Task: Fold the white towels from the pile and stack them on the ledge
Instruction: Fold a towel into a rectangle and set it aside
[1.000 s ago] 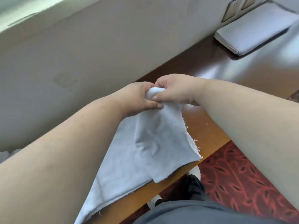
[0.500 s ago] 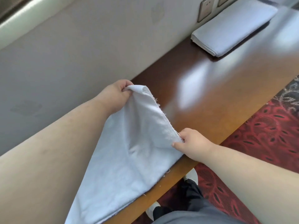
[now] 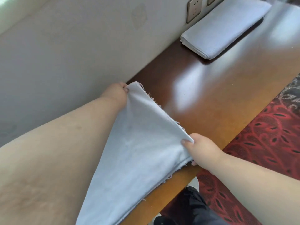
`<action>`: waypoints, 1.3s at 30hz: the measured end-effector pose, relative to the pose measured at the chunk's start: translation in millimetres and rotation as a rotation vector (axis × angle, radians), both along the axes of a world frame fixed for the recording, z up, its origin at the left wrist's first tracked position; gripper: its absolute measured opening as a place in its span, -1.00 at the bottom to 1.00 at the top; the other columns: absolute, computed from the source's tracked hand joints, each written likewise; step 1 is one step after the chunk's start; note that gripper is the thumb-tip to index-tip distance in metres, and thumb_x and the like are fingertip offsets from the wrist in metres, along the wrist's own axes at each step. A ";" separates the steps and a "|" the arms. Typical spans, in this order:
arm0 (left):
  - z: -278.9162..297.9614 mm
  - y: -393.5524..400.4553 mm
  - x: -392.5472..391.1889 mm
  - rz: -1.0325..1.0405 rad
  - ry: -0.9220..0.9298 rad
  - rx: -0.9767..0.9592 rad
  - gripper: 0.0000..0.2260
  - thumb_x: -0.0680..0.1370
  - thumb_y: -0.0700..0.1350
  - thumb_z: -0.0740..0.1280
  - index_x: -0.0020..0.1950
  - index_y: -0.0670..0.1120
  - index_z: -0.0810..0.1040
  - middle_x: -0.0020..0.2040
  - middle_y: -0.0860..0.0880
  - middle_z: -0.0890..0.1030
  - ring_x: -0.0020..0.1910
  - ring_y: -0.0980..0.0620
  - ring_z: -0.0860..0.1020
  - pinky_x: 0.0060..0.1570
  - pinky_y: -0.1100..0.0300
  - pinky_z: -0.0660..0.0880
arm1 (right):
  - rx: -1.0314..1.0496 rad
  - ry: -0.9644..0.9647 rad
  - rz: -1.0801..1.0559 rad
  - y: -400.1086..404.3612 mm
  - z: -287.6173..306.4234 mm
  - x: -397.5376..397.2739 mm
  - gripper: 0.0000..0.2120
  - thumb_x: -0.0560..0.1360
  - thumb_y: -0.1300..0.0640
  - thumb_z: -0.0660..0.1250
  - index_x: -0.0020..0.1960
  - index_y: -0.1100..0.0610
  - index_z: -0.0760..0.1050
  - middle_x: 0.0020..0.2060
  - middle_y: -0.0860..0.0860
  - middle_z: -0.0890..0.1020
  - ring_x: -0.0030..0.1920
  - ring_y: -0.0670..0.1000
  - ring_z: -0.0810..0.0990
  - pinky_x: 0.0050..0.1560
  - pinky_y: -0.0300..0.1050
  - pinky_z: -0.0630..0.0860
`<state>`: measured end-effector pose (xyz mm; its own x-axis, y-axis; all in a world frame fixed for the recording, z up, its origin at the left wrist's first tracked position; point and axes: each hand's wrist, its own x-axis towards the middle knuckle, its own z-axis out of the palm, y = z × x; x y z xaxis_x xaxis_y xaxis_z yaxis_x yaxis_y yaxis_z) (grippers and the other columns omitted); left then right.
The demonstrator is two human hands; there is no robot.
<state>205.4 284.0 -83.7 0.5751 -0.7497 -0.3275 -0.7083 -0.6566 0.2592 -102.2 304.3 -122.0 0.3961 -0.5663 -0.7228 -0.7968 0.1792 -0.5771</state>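
Person stands at a glossy wooden ledge point(image 3: 211, 98) that runs along a pale wall point(image 3: 73, 46). Both bare forearms reach out over it.

Left hand point(image 3: 116, 93): fingers curled, pinching the far corner of a white towel point(image 3: 138, 151) between thumb and fingertips, close to the wall. Corner is lifted a little off the wood.

Right hand point(image 3: 201, 148): thumb on top, fingers tucked under, gripping the towel's near corner right at the ledge's front edge. Closed firmly on the cloth.

The towel is doubled over, its frayed edge stretched taut between the two hands. The rest slopes down toward the person and drapes off the front of the ledge.

Farther along the ledge, well apart from the hands: a folded towel stack point(image 3: 224, 28), flat, touching the wall just below a wall socket point(image 3: 194, 9).

Below the ledge: red patterned carpet point(image 3: 263, 143), dark trousers point(image 3: 193, 208).
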 end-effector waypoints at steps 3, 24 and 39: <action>-20.4 -16.3 -6.7 0.046 0.173 -0.071 -0.66 0.65 -0.14 0.22 0.43 -0.10 0.41 0.34 -0.18 0.50 0.27 -0.15 0.49 0.19 0.17 0.38 | -0.104 -0.012 -0.063 -16.6 -9.7 -3.6 -0.84 0.62 -0.01 0.21 0.02 0.08 0.46 -0.22 0.06 0.64 -0.38 0.03 0.67 -0.32 -0.11 0.52; 0.1 337.6 -44.6 0.496 0.344 0.305 -0.57 0.61 0.13 0.19 0.49 0.14 0.30 0.42 -0.02 0.41 0.27 -0.11 0.50 0.22 0.07 0.47 | -0.689 0.317 1.389 95.6 29.5 159.2 -0.73 0.58 0.05 0.16 0.24 0.02 0.47 0.19 0.02 0.55 0.18 0.11 0.53 0.02 -0.07 0.42; -42.3 531.7 -68.3 0.979 0.037 -0.087 -0.53 0.61 0.10 0.18 0.52 0.13 0.21 0.52 0.07 0.21 0.49 0.03 0.16 0.45 0.12 0.10 | -0.660 -0.049 1.633 320.6 28.1 365.1 -0.64 0.58 -0.18 0.21 0.33 -0.11 0.46 0.29 -0.07 0.50 0.18 0.06 0.55 0.10 -0.08 0.45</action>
<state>137.1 815.7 -126.0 0.9454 0.0302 -0.3244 0.1482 -0.9266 0.3455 262.9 624.9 -93.9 0.8174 0.2289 -0.5287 0.1121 -0.9633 -0.2438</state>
